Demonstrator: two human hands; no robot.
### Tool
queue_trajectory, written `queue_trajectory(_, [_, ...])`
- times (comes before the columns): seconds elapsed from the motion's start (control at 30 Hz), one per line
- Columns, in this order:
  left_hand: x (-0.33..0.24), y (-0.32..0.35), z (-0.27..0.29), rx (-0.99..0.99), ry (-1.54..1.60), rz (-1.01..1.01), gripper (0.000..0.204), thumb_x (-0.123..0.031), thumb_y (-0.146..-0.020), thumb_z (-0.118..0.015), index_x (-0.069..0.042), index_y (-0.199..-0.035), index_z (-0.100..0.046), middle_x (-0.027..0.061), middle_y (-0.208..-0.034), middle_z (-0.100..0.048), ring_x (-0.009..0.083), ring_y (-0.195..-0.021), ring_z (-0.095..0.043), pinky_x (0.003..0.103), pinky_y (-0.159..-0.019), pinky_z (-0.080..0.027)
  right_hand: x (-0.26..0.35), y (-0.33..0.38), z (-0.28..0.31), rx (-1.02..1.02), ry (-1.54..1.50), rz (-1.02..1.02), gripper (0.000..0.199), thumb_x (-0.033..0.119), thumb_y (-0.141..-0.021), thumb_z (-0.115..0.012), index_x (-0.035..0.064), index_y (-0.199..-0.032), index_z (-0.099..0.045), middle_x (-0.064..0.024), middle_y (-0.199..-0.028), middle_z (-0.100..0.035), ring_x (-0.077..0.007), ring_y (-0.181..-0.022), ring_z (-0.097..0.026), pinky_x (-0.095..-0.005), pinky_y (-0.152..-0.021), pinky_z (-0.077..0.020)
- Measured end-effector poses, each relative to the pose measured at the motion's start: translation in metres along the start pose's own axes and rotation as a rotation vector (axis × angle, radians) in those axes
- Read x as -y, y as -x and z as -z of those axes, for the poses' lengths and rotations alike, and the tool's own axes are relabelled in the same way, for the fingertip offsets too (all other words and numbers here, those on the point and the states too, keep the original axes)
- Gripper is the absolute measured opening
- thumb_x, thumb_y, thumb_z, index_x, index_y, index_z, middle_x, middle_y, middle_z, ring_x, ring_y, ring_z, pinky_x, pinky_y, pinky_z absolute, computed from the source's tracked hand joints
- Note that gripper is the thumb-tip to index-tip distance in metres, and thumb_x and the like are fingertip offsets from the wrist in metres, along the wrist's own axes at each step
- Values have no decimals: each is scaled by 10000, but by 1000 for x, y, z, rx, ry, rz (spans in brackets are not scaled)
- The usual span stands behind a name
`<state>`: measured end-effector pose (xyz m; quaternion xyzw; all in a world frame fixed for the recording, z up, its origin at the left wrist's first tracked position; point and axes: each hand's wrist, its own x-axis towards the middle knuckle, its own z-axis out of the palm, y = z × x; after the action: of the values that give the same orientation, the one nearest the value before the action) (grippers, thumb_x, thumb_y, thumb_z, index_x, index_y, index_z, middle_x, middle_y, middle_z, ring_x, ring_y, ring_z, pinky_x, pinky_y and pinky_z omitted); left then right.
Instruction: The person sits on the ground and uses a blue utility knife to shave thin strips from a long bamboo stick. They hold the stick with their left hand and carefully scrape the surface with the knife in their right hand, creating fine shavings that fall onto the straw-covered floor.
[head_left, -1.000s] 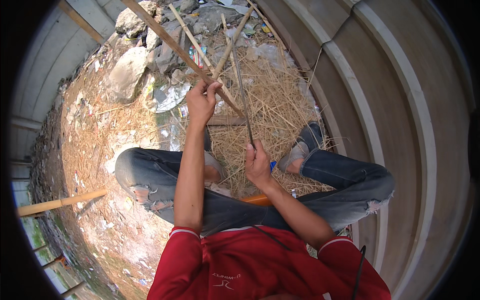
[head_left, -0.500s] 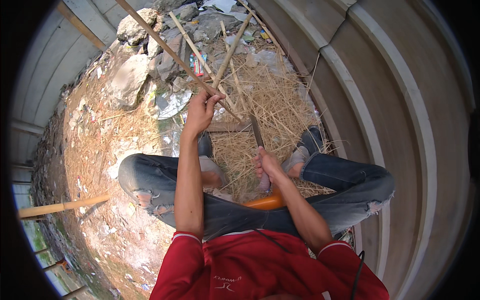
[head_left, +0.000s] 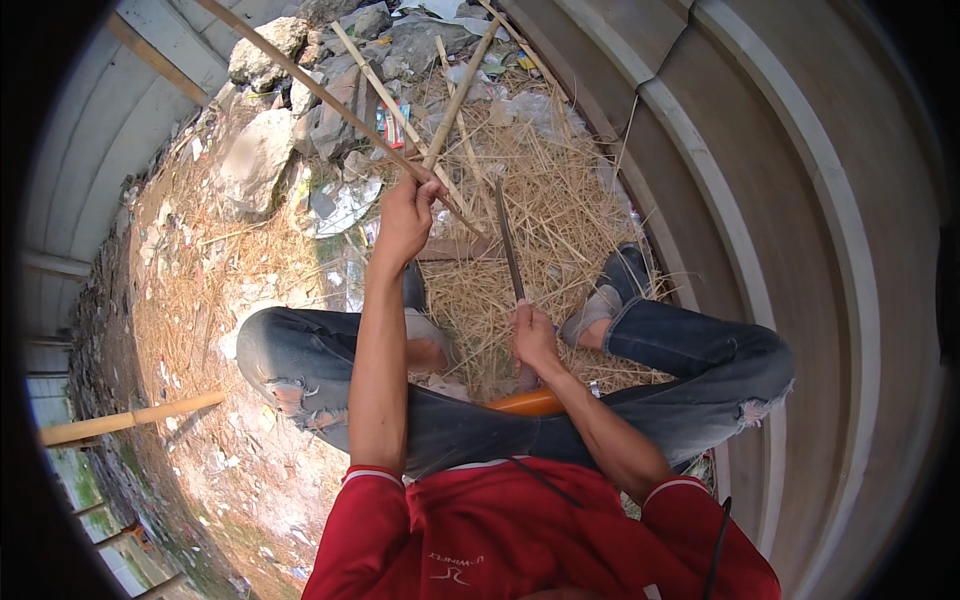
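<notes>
Bamboo strip [head_left: 330, 100], long, thin and pale, slants over the straw pile [head_left: 550, 200], clenched in the left hand [head_left: 405, 215]. Right hand [head_left: 535, 335] grips a dark narrow blade [head_left: 508, 240] upright beside it. Splitting seems underway; the next cut calls for steady alignment.

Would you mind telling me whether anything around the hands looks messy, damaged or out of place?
Yes. Litter and a crumpled plastic sheet lie among the straw and rocks beyond the left hand, which grips a long stick. The right hand holds a blade.
</notes>
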<state>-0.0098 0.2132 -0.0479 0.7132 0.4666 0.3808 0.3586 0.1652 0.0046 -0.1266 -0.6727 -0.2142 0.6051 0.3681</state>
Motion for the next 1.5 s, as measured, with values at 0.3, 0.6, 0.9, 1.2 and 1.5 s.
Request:
queue_trajectory(0.3, [-7,0,-10,-26,-40,-45,117,-87,-1029,-491,-6,-999,-570,107,-824,-702,198,-775,-678,350,-723,-527,26,14,-5,-238,22,738,400,328,-1065,-397,0,-939,-587,-41,-594,-507,-160,-463,-524,-376,-426,-415])
queue_trajectory(0.6, [7,0,-11,-155,-20,-66,129,-103,-1002,-540,6,-986,-608,121,-763,-703,256,-696,-693,362,-646,-525,15,8,1,90,27,-104,422,398,-1076,-386,28,-985,-567,-43,-661,-516,-133,-431,-463,-313,-403,-415])
queue_trajectory(0.9, [-1,-7,-25,-209,113,-99,284,-266,-1055,-513,-14,-1001,-631,102,-921,-714,195,-755,-666,320,-739,-523,97,36,-17,55,-415,428,435,424,-1065,-392,17,-1043,-546,-37,-611,-506,-116,-452,-465,-271,-423,-392])
queue_trajectory(1.2, [-14,-50,-39,-589,811,-108,665,-621,-1031,-337,-68,-687,-476,61,-579,-512,138,-501,-493,267,-479,-394,20,0,-8,58,-113,107,572,470,-1050,-406,23,-720,-540,-43,-523,-466,-152,-383,-441,-307,-374,-372])
queue_trajectory(1.5, [-13,-86,-53,-1127,845,23,616,-481,-1045,-459,-122,-546,-412,-17,-499,-333,112,-481,-355,282,-538,-324,18,-20,-7,110,-111,-201,529,535,-1027,-447,33,-875,-517,-22,-569,-454,-127,-405,-426,-297,-372,-366])
